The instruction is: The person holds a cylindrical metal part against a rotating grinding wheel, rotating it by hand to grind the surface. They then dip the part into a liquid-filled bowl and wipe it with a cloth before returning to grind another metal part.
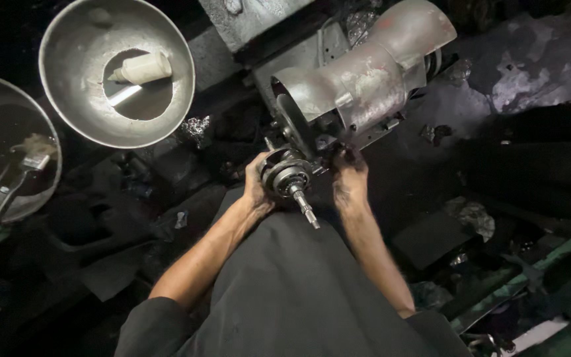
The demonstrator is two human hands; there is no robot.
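At centre frame, a round geared assembly (287, 177) with its splined shaft juts toward you from the grey metal housing (358, 86); your left hand (258, 185) clamps its rim, your right hand (349, 178) grips the housing's underside; two metal basins (74, 79) sit left

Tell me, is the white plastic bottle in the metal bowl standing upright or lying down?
Lying down. The white bottle rests on its side in the middle of the round metal bowl, its narrow end pointing left.
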